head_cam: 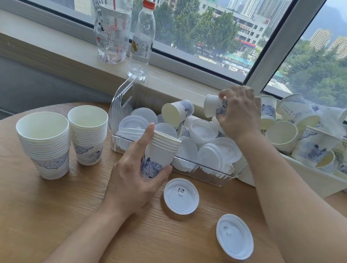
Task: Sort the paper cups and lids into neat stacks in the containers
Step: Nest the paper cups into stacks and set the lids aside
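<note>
My left hand [134, 177] grips a short stack of white paper cups [161, 149] with blue prints, upright just in front of the clear container [126, 94]. Above that container's right end, my right hand [239, 115] holds a single small cup [212, 107] lying sideways. The clear container holds several white lids [218, 153] and a few loose cups [176, 112]. Two tall cup stacks [45, 143] [87, 133] stand on the table at the left. Two lids [181, 196] [235, 236] lie on the table near me.
A white bin [320, 183] at the right is piled with loose cups [282, 134]. On the windowsill stand a clear bottle with a red cap [142, 39] and a plastic drink cup in a bag [112, 33]. The round wooden table [25, 211] curves away at the left.
</note>
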`<state>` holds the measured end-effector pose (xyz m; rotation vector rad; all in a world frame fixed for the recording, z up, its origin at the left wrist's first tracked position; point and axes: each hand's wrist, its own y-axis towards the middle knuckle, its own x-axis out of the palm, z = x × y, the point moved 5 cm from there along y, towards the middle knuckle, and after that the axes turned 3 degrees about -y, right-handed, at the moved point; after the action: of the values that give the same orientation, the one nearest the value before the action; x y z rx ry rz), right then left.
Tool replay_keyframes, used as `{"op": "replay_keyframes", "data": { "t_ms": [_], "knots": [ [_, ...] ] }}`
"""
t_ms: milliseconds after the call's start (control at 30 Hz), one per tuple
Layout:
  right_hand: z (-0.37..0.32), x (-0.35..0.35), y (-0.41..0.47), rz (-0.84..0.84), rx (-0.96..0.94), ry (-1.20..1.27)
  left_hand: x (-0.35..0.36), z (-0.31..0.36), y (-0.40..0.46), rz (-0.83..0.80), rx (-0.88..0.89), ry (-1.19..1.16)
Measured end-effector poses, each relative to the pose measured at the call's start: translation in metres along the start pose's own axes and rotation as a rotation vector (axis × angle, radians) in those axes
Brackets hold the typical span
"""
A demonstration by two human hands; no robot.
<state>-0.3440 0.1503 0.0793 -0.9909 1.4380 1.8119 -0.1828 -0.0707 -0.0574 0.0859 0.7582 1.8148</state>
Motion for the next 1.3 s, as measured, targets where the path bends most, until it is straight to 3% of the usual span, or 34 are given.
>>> {"op": "replay_keyframes", "data": {
  "t_ms": [133,233,400,533,1067,1300],
  "knots": [
    [-0.004,-0.014,-0.011,0.057,-0.004,0.077,0.000,0.000,0.000,0.003,0.000,-0.003],
    [-0.019,-0.032,-0.027,0.113,0.031,0.342,0.000,0.002,0.000,0.010,0.004,-0.003],
    [-0.068,-0.028,-0.064,-0.180,-0.014,0.992,0.000,0.003,-0.001,0.016,-0.015,-0.021],
    [-0.087,-0.020,-0.077,-0.280,-0.069,1.201,0.000,0.002,-0.001,0.018,-0.005,-0.025],
    [-0.086,0.000,-0.097,-0.312,0.116,1.183,-0.006,0.002,0.000,0.104,-0.005,0.000],
    [-0.086,-0.002,-0.097,-0.351,0.054,1.078,-0.012,0.003,0.001,0.113,-0.053,-0.011]
  ]
}}
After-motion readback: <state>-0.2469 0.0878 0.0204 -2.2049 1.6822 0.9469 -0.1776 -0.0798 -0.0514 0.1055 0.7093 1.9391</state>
